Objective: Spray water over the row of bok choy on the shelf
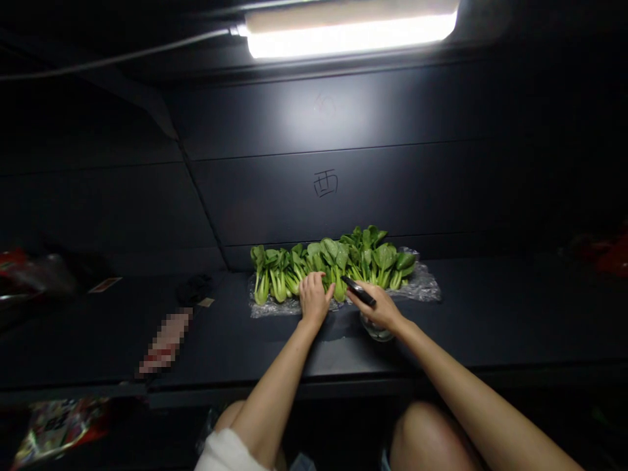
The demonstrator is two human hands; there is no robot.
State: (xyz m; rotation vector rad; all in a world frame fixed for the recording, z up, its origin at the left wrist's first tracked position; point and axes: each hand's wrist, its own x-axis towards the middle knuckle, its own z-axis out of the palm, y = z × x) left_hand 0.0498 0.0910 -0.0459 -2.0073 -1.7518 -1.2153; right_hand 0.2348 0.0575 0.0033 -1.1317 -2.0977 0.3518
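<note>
Small heads of bok choy (279,286) lie side by side in a row, leaves toward the back panel, on crumpled clear plastic wrap (426,285). My left hand (314,299) rests against the stalks at the row's middle, thumb held apart from the fingers, not closed round a head. Just right of it, my right hand (379,306) is wrapped round a spray bottle (360,292). Its black head points toward the greens, and a clear round body shows below my palm. Pale droplets dot some leaves near the middle.
The dark shelf (481,314) has a wet patch near its front edge. A lit lamp (353,36) hangs above, with a cable running left. A blurred-out item (165,341) and a dark bundle (193,288) lie to the left. A shiny printed packet (59,425) sits below.
</note>
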